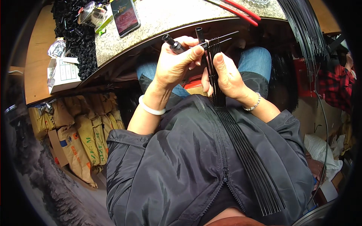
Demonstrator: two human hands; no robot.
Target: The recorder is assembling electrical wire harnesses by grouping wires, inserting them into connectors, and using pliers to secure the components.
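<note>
My left hand [179,56] is closed, its thumb and forefinger pinching a slim black tube-shaped part [200,35]. A second black cylindrical part [172,43] sticks out from the same hand. My right hand [226,77] is closed around a flat bundle of thin black strands [247,145], with the thumb pressed along its upper end. That bundle runs down over my black jacket to the lower right. Between my two hands, the strand tips [226,35] fan out to the right beside the tube. Whether strand and tube are joined cannot be made out.
On the speckled tabletop [113,52] lie a phone [126,17] and red-handled pliers [241,11]. A heap of small black parts [73,41] and a white box [64,73] are at left. More black strands [307,34] hang at right; yellow sacks [90,139] stand lower left.
</note>
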